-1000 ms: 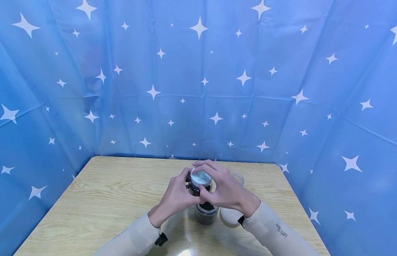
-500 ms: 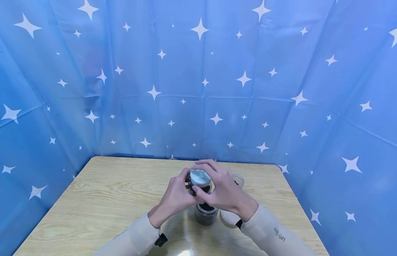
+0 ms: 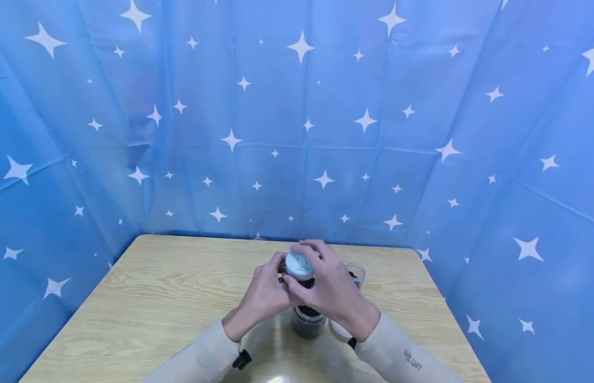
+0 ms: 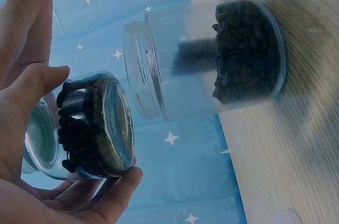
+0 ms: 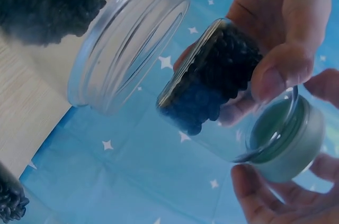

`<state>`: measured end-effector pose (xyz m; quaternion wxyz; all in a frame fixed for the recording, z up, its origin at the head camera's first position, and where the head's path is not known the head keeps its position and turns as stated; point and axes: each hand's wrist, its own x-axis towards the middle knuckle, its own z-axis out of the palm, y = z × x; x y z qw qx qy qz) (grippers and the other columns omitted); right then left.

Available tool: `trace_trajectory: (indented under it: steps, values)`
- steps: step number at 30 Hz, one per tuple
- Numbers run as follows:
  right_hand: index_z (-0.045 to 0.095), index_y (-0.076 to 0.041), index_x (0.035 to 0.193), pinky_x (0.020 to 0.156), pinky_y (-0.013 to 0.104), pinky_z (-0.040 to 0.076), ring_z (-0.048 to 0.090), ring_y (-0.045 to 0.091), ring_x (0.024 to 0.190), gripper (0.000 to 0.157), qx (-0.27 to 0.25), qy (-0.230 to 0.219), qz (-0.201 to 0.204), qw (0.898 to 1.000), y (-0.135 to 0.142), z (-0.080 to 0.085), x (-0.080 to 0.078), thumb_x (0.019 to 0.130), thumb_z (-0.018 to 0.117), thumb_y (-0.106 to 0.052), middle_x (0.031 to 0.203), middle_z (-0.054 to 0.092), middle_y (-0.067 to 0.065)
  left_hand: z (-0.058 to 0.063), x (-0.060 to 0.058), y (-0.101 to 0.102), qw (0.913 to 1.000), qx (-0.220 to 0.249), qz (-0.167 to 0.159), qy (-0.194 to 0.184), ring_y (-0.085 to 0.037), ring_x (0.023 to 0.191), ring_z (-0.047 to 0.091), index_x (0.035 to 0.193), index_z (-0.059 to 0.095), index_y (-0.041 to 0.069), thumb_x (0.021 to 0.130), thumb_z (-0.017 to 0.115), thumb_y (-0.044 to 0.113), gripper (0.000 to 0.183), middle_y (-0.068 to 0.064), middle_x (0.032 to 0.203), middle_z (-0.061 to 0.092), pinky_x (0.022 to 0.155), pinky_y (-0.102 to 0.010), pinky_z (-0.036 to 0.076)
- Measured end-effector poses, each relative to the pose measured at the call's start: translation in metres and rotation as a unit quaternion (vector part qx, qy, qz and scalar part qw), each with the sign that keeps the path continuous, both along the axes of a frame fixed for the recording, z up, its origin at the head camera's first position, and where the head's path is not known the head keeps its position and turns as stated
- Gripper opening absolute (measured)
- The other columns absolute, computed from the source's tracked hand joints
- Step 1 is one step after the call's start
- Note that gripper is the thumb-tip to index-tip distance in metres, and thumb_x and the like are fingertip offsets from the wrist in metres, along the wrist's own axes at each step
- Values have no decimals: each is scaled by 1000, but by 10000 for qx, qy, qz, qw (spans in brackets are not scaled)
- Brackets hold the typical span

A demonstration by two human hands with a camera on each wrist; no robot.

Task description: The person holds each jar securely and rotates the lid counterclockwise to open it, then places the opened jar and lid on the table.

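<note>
My left hand (image 3: 265, 290) holds a small glass jar (image 4: 98, 126) of dark coffee beans, its fingers and thumb curled round the glass. On its mouth sits a pale green-blue lid (image 3: 300, 265), gripped at the rim by the thumb and fingers of my right hand (image 3: 332, 287). Right below the small jar stands a large glass jar (image 4: 180, 65), open at the top. Coffee beans (image 4: 249, 52) fill its lower part. The small jar is held up, apart from the large one. From the head view, my hands hide most of the small jar.
A white round lid (image 3: 340, 331) lies on the wooden table (image 3: 182, 287) right of the large jar, partly behind my right wrist. Further back on the right stands another clear container (image 3: 356, 272) with something dark inside. A blue star-patterned curtain (image 3: 277, 133) hangs behind the table.
My right hand has turned slightly round the small jar's lid, its wrist coming inward to the left. More of the clear container behind it shows. My left hand stays nearly still.
</note>
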<state>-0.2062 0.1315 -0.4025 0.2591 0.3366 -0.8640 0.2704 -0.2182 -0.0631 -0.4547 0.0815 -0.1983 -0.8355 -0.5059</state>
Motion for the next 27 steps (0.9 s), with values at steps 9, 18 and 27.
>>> trace_trajectory:
  steps: [9, 18, 27]
  values:
    - [75, -15, 144, 90, 36, 72, 79, 28, 121, 52, 61, -9, -115, 9999, -2, -2, 0, 98, 95, -29, 145, 73, 15, 0, 0, 0, 9996, -182, 178, 109, -21, 115, 83, 146, 66, 9, 80, 105, 24, 78, -7, 130, 83, 95, -33, 69]
    - [77, -14, 140, 90, 35, 73, 80, 28, 120, 47, 57, 57, -87, 9999, -2, -1, -1, 98, 95, -27, 142, 74, 14, 0, 1, 0, 9997, -149, 141, 131, -22, 117, 83, 147, 66, 9, 81, 105, 26, 79, -7, 132, 83, 95, -32, 70]
    - [78, -14, 136, 89, 33, 71, 79, 27, 120, 41, -113, -76, 282, 9995, 4, -2, -3, 99, 94, -20, 141, 74, 12, 0, 1, 1, 10000, -42, 48, 27, -21, 115, 83, 145, 66, 10, 78, 105, 23, 77, -7, 130, 83, 91, -29, 69]
